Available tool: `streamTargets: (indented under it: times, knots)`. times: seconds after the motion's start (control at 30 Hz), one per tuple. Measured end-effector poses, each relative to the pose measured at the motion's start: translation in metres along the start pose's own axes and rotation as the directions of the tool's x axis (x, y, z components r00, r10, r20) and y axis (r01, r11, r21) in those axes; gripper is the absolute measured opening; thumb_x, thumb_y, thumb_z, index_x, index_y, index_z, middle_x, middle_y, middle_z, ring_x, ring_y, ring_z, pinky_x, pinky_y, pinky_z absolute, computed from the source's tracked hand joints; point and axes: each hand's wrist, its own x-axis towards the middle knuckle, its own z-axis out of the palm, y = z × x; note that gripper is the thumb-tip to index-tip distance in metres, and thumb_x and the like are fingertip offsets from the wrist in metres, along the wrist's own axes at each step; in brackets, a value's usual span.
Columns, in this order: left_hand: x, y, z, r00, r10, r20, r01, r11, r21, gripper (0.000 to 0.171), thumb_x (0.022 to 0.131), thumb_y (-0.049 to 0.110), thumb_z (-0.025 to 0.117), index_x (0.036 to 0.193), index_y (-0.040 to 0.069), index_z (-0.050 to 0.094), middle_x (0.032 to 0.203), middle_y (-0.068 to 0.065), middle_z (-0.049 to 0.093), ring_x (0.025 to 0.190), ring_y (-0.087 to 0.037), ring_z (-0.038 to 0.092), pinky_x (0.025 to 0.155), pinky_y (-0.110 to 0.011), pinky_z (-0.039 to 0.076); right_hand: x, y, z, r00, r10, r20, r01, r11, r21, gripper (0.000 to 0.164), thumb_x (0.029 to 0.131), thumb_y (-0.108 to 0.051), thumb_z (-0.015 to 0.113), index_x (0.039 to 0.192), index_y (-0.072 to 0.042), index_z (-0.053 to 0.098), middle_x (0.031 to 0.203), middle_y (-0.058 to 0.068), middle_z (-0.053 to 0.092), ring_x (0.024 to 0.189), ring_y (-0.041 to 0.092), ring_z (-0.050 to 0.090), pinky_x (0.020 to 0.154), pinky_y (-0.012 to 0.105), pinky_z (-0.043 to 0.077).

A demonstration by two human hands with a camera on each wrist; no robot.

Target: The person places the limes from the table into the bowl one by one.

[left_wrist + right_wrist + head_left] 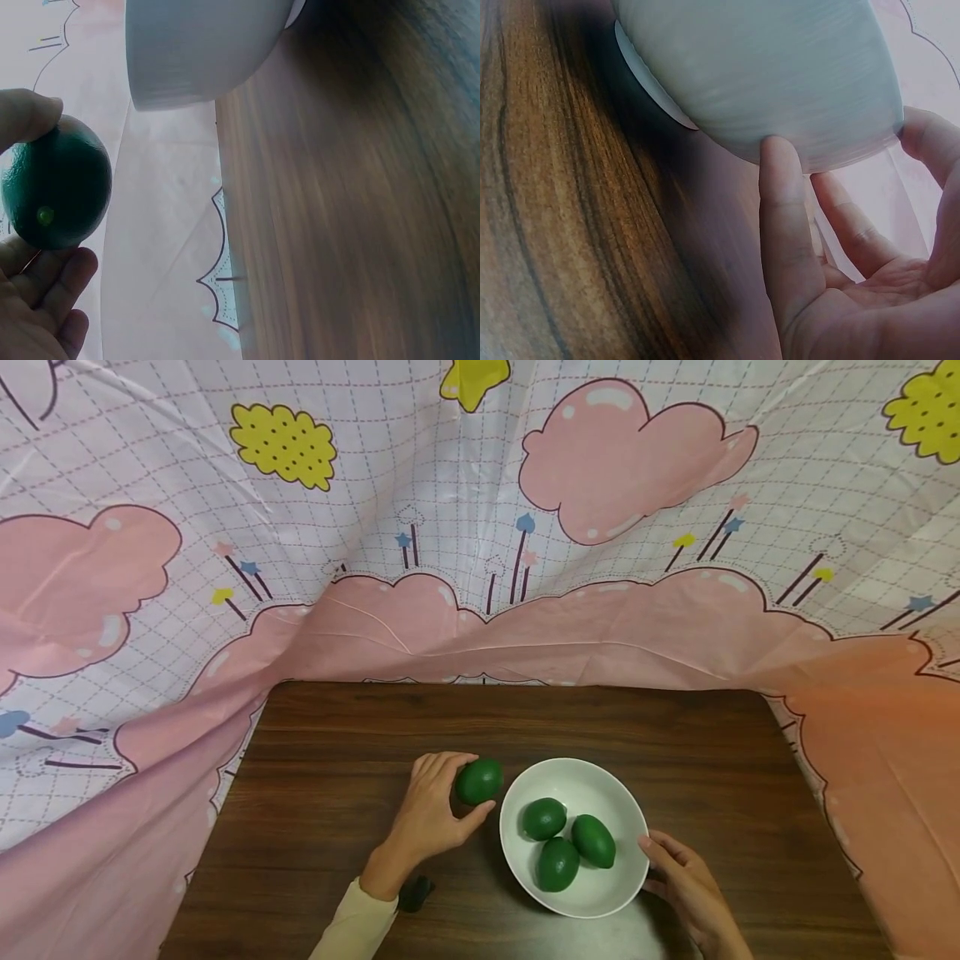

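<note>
In the head view my left hand (431,814) pinches a green lime (478,782) between thumb and fingers, just left of a white bowl (588,785). The left wrist view shows that lime (64,184) held above table level, apart from the bowl's outer wall (199,52). Inside the bowl lie three more green limes (558,864), close together. My right hand (686,881) grips the bowl's right side, thumb at the rim. Seen from the right wrist, its fingertips press against the bowl's outer wall (780,75).
A dark brown wood-grain table (337,727) lies under everything. Behind and beside it hangs a patterned cloth (450,627) with pink clouds. Below my left wrist there is a small dark object (414,893), partly hidden by the sleeve (356,922).
</note>
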Motion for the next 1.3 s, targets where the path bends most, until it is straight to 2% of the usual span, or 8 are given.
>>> streamTargets:
  times: [0.3,0.7,0.8,1.03,1.3]
  knots:
    - [0.007,0.010,0.003,1.000,0.026,0.015,-0.025,1.000,-0.008,0.067,0.081,0.044,0.088,0.134,0.013,0.063,0.128,0.000,0.069,0.117,-0.020,0.064,0.110,-0.051,0.044,0.001,-0.002,0.000,1.000,0.002,0.005,-0.002,1.000,-0.004,0.022,0.109,-0.030,0.060,0.123,-0.018,0.071,0.107,-0.013,0.076,0.100,0.008,0.072,0.086,0.035,0.064]
    - [0.011,0.022,0.012,0.998,0.055,0.042,-0.054,0.998,-0.028,0.066,0.083,0.045,0.086,0.135,0.013,0.062,0.128,0.000,0.068,0.115,-0.019,0.064,0.110,-0.050,0.045,0.002,-0.001,0.001,1.000,0.010,-0.003,-0.010,1.000,0.014,0.017,0.109,-0.028,0.060,0.118,-0.021,0.073,0.105,-0.012,0.076,0.098,0.008,0.072,0.084,0.034,0.064]
    - [0.012,0.025,0.013,0.996,0.070,0.050,-0.069,0.997,-0.029,0.065,0.084,0.046,0.085,0.135,0.013,0.062,0.129,0.001,0.068,0.115,-0.018,0.063,0.109,-0.049,0.045,0.002,-0.001,0.001,1.000,0.015,-0.011,-0.015,1.000,0.013,0.017,0.108,-0.028,0.061,0.119,-0.021,0.072,0.105,-0.012,0.076,0.098,0.007,0.072,0.084,0.034,0.064]
    - [0.012,0.031,0.021,0.991,0.115,0.064,-0.113,0.993,-0.025,0.062,0.085,0.050,0.083,0.134,0.017,0.063,0.127,0.004,0.069,0.114,-0.016,0.063,0.108,-0.046,0.046,0.003,-0.001,0.001,0.998,0.037,-0.045,-0.037,0.999,0.003,0.028,0.107,-0.030,0.063,0.128,-0.011,0.069,0.105,-0.013,0.074,0.098,0.008,0.071,0.084,0.035,0.065]
    - [0.012,0.036,0.026,0.987,0.143,0.071,-0.142,0.990,-0.026,0.063,0.085,0.050,0.083,0.133,0.016,0.064,0.125,0.004,0.070,0.113,-0.015,0.063,0.107,-0.044,0.047,0.004,-0.002,0.002,0.999,0.010,-0.044,-0.009,1.000,0.016,0.017,0.107,-0.027,0.063,0.117,-0.018,0.073,0.102,-0.011,0.075,0.095,0.009,0.071,0.082,0.035,0.065]
